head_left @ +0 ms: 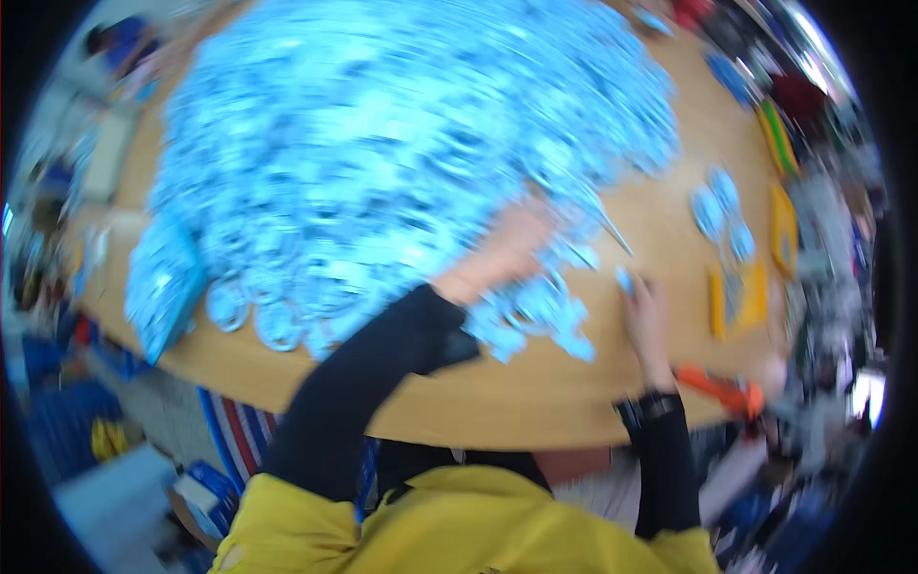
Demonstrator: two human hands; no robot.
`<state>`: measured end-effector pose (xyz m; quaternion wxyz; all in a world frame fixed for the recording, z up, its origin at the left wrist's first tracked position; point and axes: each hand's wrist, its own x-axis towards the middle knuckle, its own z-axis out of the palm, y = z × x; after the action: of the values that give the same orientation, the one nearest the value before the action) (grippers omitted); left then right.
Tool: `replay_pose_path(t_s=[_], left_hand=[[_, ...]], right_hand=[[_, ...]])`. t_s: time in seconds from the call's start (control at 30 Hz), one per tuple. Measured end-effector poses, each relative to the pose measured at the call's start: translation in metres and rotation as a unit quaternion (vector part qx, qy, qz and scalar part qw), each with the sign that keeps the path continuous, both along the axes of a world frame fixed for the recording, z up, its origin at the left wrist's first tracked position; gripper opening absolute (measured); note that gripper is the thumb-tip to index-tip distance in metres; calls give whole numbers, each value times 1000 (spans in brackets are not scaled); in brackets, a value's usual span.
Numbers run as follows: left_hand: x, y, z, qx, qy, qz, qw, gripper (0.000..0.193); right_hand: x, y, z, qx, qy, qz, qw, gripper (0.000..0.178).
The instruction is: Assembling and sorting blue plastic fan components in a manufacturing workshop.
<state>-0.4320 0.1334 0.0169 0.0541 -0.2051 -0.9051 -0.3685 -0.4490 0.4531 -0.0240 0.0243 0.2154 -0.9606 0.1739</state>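
A broad heap of light-blue pieces (382, 143) covers much of the wooden table (440, 411). Many of them look flat and round, some ring-shaped; motion blur hides their exact kind. My left hand (516, 241) reaches over the heap's near right side, touching or just above it. Its fingers are smeared, so their grip is unclear. To the right, over bare wood, my right hand (648, 316) is closed with a small light-blue piece (624, 279) at its fingertips. Between my hands lie several loose blue pieces (545, 320), and a thin blue stick-like piece (614, 230) points out of the heap.
A blue container (182, 287) heaped with pieces stands at the table's left edge. On the right are round blue pieces (724, 215), a yellow tray (738, 298) and an orange tool (722, 388). A person (124, 43) is at the far left.
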Motion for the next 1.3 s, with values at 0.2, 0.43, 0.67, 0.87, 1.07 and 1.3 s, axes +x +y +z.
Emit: replay_pose_path(t_s=[0.2,0.43,0.67,0.87,1.07,1.3], left_hand=[[34,57,37,-7,90,-97,991,77],[61,30,58,78,52,90,992,69],[73,-8,62,19,60,186,981,86],[79,-1,69,-6,42,176,984,103],[76,-2,77,24,42,158,986,77],[73,-14,87,-6,39,138,990,101]], right_hand=[[-5,67,-19,80,-14,13,997,26],[25,-55,51,-507,-314,-126,792,30],[27,-150,101,-540,-320,-67,776,14],[47,-168,111,-444,-318,-56,836,14],[46,-169,117,-456,-338,-66,821,9],[48,-178,133,-236,36,80,968,28]])
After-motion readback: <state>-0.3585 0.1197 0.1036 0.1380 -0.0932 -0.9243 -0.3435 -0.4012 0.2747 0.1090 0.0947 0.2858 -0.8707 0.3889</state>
